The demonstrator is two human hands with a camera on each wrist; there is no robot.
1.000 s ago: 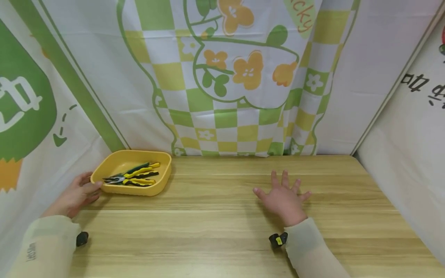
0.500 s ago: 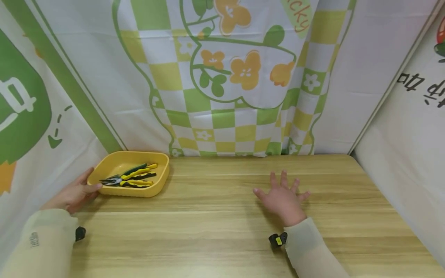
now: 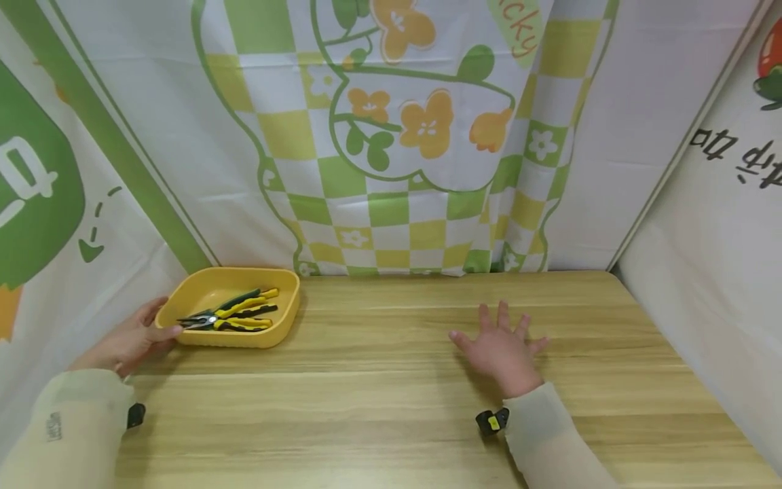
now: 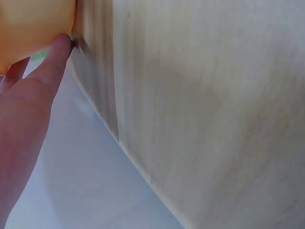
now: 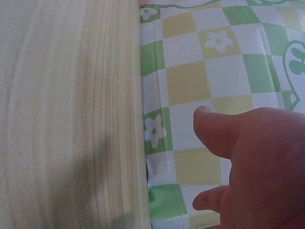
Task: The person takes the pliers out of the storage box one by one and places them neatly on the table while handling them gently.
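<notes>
At the table's far left stands a yellow plastic tray (image 3: 284, 329), shallow with rounded corners. My left hand (image 3: 131, 341) grips its left end, thumb at the near corner of the rim and other fingers round the outer wall, partly hidden. Inside the tray lie pliers (image 3: 244, 318) with yellow-and-black handles, their metal jaws pointing left, and a dark green handle beside them. In the left wrist view, fingers (image 4: 57, 55) touch the tray's outer wall (image 4: 35, 24). My right hand (image 3: 502, 350) is held palm down over the right part of the table, fingers spread, holding nothing.
The wood-grain table (image 3: 366, 421) ends at the back against a green-and-yellow checked curtain (image 3: 391, 204). Printed white fabric walls stand close on the left (image 3: 131, 251) and the right (image 3: 702, 251). Black straps with small devices (image 3: 491, 422) sit at the wrists.
My left hand's lower fingers have slipped out of sight around the tray's end. The head view has turned slightly right. The right hand keeps its spread fingers.
</notes>
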